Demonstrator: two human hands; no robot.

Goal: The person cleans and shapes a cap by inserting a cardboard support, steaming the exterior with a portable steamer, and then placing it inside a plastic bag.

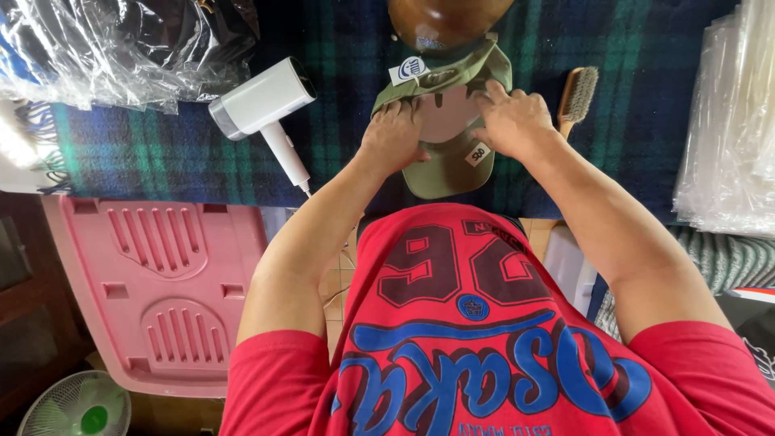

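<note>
Both hands rest on one olive-green cotton cap (452, 121) lying upside down on the tabletop (161, 153), which is covered by a woven plaid cloth in dark blue and green. The left hand (394, 137) presses flat on the cap's left edge, fingers spread over a pale, smooth card insert (449, 113) tucked inside the crown; its grip is released, palm down, clasping nothing. The right hand (515, 121) lies on the right edge, fingertips curled onto the fabric rim, pinching the cap lightly against the insert. The stiff curved brim points toward the person, with one small white tag (478, 153) just below the right grip. A second white label (408, 69) sits just beyond the left grip.

Left of the left grip lies one white, smooth plastic hand-held steamer (262, 109) with a slim handle. Right of the right grip lies one wooden brush (577, 97) with short bristles. Beyond both grips stands one rounded, glossy brown wooden form (444, 20). Crinkled clear plastic bags lie at the far left (105, 48), and a stack of flat clear bags (731, 121) at the far right.
</note>
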